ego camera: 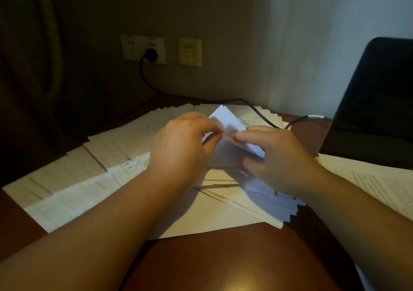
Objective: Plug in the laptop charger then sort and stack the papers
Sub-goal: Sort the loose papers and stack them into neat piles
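Both grips are closed on one small white folded sheet of paper, held up just above the pile. It is pinched by the left hand at its near left edge and by the right hand along its lower right side. Its long side runs from far left to near right, and it lies between the two hands, about as near to one as to the other.

Under everything, the round dark brown wooden table is seen. At the right, a black open laptop is stood. Many cream printed papers are spread loosely across the table, not yet stacked. A black charger cable is already plugged into the white wall socket.
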Action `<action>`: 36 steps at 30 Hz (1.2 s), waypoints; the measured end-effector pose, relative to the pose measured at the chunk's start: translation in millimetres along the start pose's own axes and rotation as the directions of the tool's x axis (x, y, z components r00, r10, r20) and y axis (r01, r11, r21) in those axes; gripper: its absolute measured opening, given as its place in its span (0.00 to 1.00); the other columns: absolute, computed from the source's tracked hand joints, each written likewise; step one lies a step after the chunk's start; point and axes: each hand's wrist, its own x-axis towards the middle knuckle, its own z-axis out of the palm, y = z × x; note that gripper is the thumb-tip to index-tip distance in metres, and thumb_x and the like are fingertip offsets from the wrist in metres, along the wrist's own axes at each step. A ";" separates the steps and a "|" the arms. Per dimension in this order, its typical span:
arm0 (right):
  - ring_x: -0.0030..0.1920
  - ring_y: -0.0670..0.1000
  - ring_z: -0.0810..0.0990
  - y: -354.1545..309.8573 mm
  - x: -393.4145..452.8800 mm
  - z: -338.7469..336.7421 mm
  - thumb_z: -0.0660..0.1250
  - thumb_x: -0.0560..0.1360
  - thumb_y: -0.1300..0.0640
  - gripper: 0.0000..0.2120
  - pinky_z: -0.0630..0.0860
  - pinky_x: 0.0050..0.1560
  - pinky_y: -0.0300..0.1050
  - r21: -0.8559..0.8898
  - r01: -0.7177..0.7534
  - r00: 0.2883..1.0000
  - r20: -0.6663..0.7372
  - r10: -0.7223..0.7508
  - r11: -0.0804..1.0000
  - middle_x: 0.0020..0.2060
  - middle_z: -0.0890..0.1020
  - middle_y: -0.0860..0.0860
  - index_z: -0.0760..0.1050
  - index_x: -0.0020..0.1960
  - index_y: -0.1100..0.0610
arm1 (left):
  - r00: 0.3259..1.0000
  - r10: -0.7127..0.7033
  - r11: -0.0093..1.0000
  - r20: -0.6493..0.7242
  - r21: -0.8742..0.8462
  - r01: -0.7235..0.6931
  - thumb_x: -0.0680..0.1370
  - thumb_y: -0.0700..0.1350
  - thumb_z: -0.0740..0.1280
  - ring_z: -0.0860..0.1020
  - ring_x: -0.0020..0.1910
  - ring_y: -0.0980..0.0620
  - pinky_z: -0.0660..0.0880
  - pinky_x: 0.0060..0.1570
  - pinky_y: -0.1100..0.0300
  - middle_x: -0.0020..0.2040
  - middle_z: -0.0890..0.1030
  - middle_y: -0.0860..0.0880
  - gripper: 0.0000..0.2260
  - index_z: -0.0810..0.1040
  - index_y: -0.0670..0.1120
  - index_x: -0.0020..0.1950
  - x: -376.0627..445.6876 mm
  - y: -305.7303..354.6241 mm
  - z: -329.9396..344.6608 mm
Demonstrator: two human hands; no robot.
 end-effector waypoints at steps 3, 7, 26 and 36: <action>0.58 0.45 0.77 -1.4 -0.4 -0.4 0.69 0.77 0.62 0.21 0.78 0.59 0.44 -0.004 -0.003 0.998 -0.059 0.003 1.000 0.58 0.80 0.43 0.75 0.68 0.46 | 0.987 -0.152 0.979 -0.057 -0.144 0.142 0.78 0.46 0.71 0.79 0.43 0.58 0.76 0.42 0.67 0.54 0.77 0.57 0.09 0.82 0.55 0.57 -1.5 5.8 1.7; 0.56 0.41 0.74 -8.0 -1.3 -4.4 0.68 0.77 0.61 0.30 0.75 0.51 0.28 0.022 -0.004 0.982 -0.188 0.008 1.000 0.63 0.78 0.45 0.65 0.72 0.38 | 0.810 -0.577 0.634 0.109 -0.565 0.528 0.80 0.48 0.68 0.84 0.43 0.50 0.83 0.39 0.56 0.58 0.76 0.52 0.12 0.70 0.56 0.62 2.9 13.3 2.2; 0.67 0.24 0.51 1.2 0.5 -4.9 0.56 0.71 0.28 0.28 0.56 0.62 0.36 0.323 -0.100 0.995 0.011 0.102 0.941 0.76 0.46 0.29 0.56 0.71 0.23 | 0.623 -0.490 0.002 0.610 -0.714 0.700 0.78 0.28 0.57 0.79 0.54 0.37 0.84 0.40 0.47 0.59 0.79 0.42 0.27 0.71 0.55 0.69 12.2 -10.3 -39.7; 0.78 0.49 0.53 -1.8 0.1 0.9 0.57 0.76 0.33 0.29 0.64 0.67 0.43 0.231 -0.202 0.979 0.050 0.195 0.952 0.75 0.33 0.33 0.44 0.69 0.22 | 0.708 -0.416 0.142 0.570 -0.729 0.670 0.78 0.28 0.59 0.79 0.55 0.39 0.83 0.39 0.51 0.60 0.79 0.45 0.28 0.72 0.58 0.66 14.6 -2.1 -49.9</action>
